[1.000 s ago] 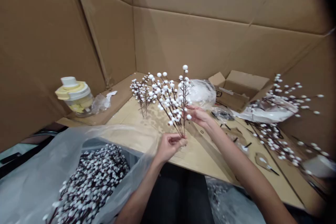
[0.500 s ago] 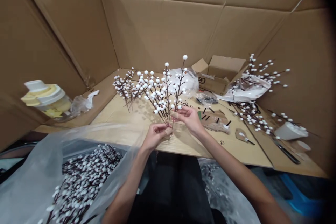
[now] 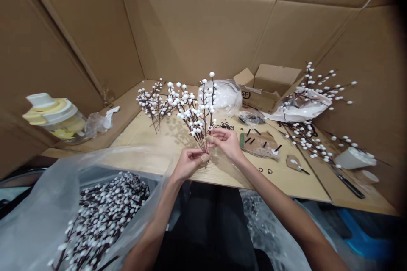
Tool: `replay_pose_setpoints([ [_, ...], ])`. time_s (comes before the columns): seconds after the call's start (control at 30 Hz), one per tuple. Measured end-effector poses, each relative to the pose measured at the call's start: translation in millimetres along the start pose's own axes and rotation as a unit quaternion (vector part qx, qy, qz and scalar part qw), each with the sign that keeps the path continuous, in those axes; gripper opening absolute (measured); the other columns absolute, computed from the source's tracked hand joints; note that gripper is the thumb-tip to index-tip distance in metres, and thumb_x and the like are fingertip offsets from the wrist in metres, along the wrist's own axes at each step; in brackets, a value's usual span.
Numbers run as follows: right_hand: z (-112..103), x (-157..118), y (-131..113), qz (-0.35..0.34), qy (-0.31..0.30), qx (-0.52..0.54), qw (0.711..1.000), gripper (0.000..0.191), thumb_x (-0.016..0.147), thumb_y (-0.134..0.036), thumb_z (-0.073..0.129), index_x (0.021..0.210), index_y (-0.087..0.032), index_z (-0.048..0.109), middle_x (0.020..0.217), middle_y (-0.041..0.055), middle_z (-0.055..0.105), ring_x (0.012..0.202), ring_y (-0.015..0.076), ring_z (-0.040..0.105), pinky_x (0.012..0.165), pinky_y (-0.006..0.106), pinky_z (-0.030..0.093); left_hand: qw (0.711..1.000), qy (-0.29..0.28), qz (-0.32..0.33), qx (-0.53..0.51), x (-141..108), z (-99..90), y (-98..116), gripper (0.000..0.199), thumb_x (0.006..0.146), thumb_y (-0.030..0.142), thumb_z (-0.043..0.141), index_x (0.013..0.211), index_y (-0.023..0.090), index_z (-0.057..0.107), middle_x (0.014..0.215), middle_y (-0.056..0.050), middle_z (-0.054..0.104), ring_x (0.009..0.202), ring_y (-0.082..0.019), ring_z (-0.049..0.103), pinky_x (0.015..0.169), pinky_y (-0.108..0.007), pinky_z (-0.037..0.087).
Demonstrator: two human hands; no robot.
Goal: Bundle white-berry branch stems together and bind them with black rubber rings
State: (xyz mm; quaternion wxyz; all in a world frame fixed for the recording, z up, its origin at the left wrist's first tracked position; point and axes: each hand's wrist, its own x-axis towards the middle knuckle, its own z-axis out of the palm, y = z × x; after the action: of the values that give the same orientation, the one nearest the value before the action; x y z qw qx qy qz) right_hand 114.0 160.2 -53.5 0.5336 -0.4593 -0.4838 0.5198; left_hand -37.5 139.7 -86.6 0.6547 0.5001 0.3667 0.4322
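Note:
A fan of white berry branches [image 3: 191, 108] stands upright above the table's front edge, its thin brown stems drawn together at the bottom. Low on those stems, my left hand [image 3: 190, 161] pinches the ends between thumb and fingers. My right hand [image 3: 225, 142] is closed a little higher, at the right side of the bunch, around the stem of a berry branch [image 3: 211, 100]. Parts of the stems are hidden behind my fingers. Behind and to the left, another bundle of berry branches [image 3: 154, 103] lies on the table.
At lower left a clear plastic bag [image 3: 60, 182] holds many berry branches. Small black rings [image 3: 224, 125], a brown sheet with black strips [image 3: 259, 144], an open carton [image 3: 260, 97] and a black-handled knife [image 3: 349, 185] lie to the right. A yellow-lidded jug [image 3: 57, 116] stands far left.
The branch in my right hand has come down and left, closer against the bunch. My left hand keeps its pinch on the stems. The view has shifted slightly.

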Motion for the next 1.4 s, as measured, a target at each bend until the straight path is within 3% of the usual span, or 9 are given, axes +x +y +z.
replay_pose_setpoints([
  [0.2,2.0,0.6,5.5,-0.016,-0.006,-0.056,0.998,0.050,0.053,-0.042,0.079,0.083,-0.010,0.054,0.065,0.0024,0.057,0.056,0.0118,0.057,0.056,0.025,0.054,1.000,0.007,0.002,0.005,0.7,0.6,-4.1,0.036,0.057,0.034,0.081,0.077,0.007,0.071,0.072,-0.007,0.067,0.064,-0.013,0.058,0.062,-0.022,0.048],
  [0.43,0.6,-1.2,9.3,-0.077,-0.028,-0.168,0.982,0.026,0.071,-0.033,0.065,0.080,-0.010,0.057,0.068,0.0029,0.060,0.061,0.0097,0.057,0.058,0.016,0.043,1.000,0.019,0.019,0.010,2.4,0.1,-5.8,0.035,0.055,0.031,0.082,0.077,0.008,0.071,0.074,-0.006,0.067,0.066,-0.013,0.058,0.063,-0.021,0.047],
  [0.57,0.4,-6.2,8.3,-0.076,-0.093,-0.206,0.971,0.031,0.079,-0.034,0.057,0.064,-0.007,0.058,0.061,0.0028,0.056,0.057,0.0065,0.049,0.054,0.014,0.034,0.999,0.015,0.034,0.016,3.6,-1.3,-7.0,0.031,0.056,0.032,0.081,0.074,0.008,0.071,0.069,-0.005,0.066,0.064,-0.013,0.057,0.061,-0.021,0.044],
  [0.67,-0.4,-7.0,8.6,-0.059,-0.159,-0.198,0.965,0.035,0.078,-0.039,0.058,0.068,-0.006,0.063,0.064,0.0030,0.056,0.059,0.0064,0.047,0.053,0.014,0.032,0.999,0.009,0.038,0.021,4.3,-2.4,-7.9,0.030,0.056,0.033,0.080,0.069,0.007,0.071,0.064,-0.005,0.065,0.060,-0.012,0.055,0.058,-0.020,0.043],
  [0.77,-2.1,-5.2,11.5,-0.040,-0.186,-0.174,0.966,0.041,0.075,-0.046,0.060,0.071,-0.006,0.065,0.064,0.0031,0.054,0.058,0.0061,0.046,0.053,0.014,0.032,0.999,0.000,0.038,0.028,4.4,-3.1,-8.3,0.026,0.056,0.029,0.080,0.068,0.007,0.072,0.063,-0.005,0.065,0.058,-0.011,0.054,0.057,-0.019,0.041],
  [1.03,5.8,-7.7,15.7,-0.015,-0.155,-0.130,0.979,0.044,0.071,-0.049,0.065,0.073,-0.005,0.066,0.065,0.0034,0.054,0.058,0.0056,0.045,0.053,0.014,0.033,0.999,-0.002,0.036,0.019,4.4,-3.4,-9.9,0.027,0.060,0.031,0.079,0.073,0.008,0.073,0.070,-0.008,0.069,0.065,-0.014,0.060,0.063,-0.022,0.046],
  [1.17,1.0,-4.2,12.4,0.006,-0.175,-0.119,0.977,0.043,0.069,-0.047,0.070,0.068,-0.005,0.064,0.064,0.0032,0.054,0.059,0.0056,0.047,0.054,0.014,0.035,1.000,-0.001,0.031,-0.003,3.9,-3.3,-10.4,0.030,0.056,0.032,0.081,0.072,0.008,0.072,0.069,-0.008,0.069,0.066,-0.015,0.061,0.064,-0.023,0.048],
  [1.3,-25.0,20.9,14.4,0.064,-0.223,-0.086,0.969,0.055,0.070,-0.058,0.067,0.085,-0.006,0.065,0.084,0.0114,0.062,0.073,0.0135,0.059,0.067,0.023,0.049,0.999,0.009,0.023,-0.033,0.9,-4.5,-11.5,0.036,0.059,0.036,0.079,0.080,0.008,0.071,0.070,-0.008,0.068,0.063,-0.015,0.062,0.061,-0.023,0.048],
  [1.4,-33.0,53.7,20.3,0.078,-0.217,-0.069,0.970,0.056,0.081,-0.061,0.054,0.091,-0.007,0.061,0.091,0.0142,0.062,0.082,0.0157,0.062,0.075,0.029,0.053,0.998,0.013,0.027,-0.052,-1.4,-5.4,-12.2,0.037,0.058,0.037,0.080,0.080,0.008,0.070,0.070,-0.009,0.068,0.063,-0.014,0.062,0.063,-0.023,0.049],
])
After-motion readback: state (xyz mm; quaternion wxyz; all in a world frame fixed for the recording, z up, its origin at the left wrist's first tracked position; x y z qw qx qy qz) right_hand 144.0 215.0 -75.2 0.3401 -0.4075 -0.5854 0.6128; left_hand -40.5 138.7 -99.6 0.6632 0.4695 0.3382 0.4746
